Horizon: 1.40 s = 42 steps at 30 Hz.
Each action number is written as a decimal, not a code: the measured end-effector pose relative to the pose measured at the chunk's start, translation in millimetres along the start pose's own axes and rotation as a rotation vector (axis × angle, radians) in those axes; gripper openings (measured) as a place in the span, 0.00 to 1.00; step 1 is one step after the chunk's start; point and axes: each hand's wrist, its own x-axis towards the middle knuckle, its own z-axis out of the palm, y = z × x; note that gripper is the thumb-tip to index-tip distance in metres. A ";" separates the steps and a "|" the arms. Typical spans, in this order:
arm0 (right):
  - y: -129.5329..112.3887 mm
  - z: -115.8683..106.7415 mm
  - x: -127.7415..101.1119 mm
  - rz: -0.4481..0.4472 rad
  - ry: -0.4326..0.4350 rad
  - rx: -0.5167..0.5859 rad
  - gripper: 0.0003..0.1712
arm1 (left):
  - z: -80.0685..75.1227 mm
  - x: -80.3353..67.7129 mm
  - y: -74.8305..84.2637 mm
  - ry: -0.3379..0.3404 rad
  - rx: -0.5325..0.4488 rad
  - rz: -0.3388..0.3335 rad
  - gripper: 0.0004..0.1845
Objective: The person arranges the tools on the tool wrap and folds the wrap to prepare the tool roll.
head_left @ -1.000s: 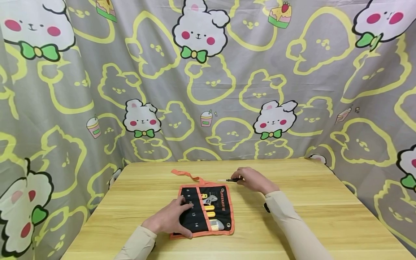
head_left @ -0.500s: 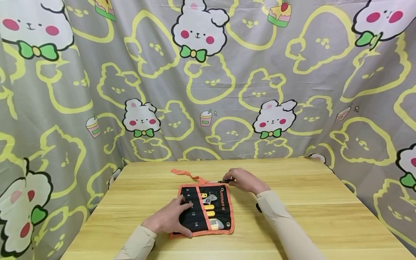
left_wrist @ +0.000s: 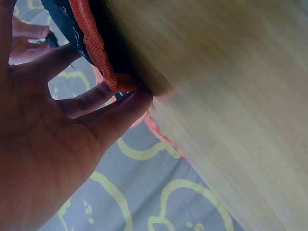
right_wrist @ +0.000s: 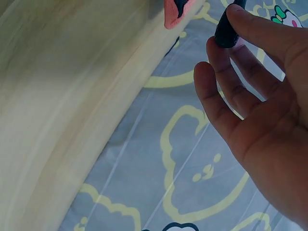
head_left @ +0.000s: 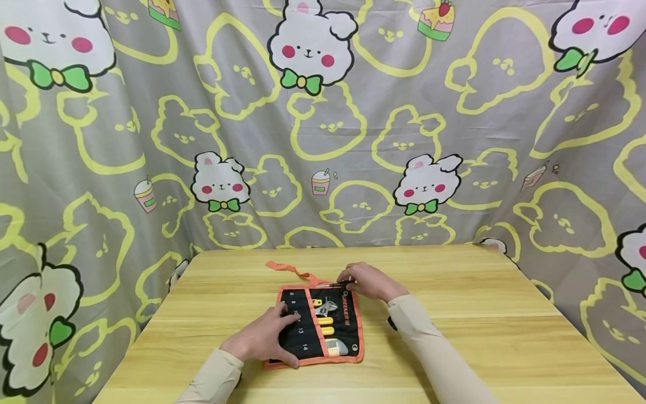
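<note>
A black tool roll (head_left: 335,322) with orange trim lies unrolled on the wooden table (head_left: 479,325). In its pockets sit an adjustable wrench (head_left: 325,307) and yellow-handled tools (head_left: 325,326). My left hand (head_left: 264,336) rests flat on the roll's left half, fingers straight; the left wrist view shows the fingertips (left_wrist: 137,98) touching the orange trim (left_wrist: 94,48). My right hand (head_left: 368,280) is at the roll's far edge and pinches a small dark-handled screwdriver (head_left: 337,284), whose handle (right_wrist: 226,26) shows between thumb and fingers.
An orange tie strap (head_left: 287,270) trails from the roll's far left corner. A grey curtain (head_left: 323,123) printed with bunnies closes off the back and both sides of the table. The table's front edge lies just below my forearms.
My right hand has carried the screwdriver leftward and nearer, from the bare table to the roll's far edge. The left hand has stayed on the roll.
</note>
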 end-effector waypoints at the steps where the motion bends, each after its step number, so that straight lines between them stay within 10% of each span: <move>1: 0.3 1.8 1.1 0.003 -0.004 0.000 0.13 | 0.0 0.0 0.0 -0.001 0.000 -0.002 0.54; 42: -8.3 29.2 28.8 0.028 -0.092 0.050 0.10 | 1.2 1.5 -1.7 -0.005 0.009 -0.006 0.54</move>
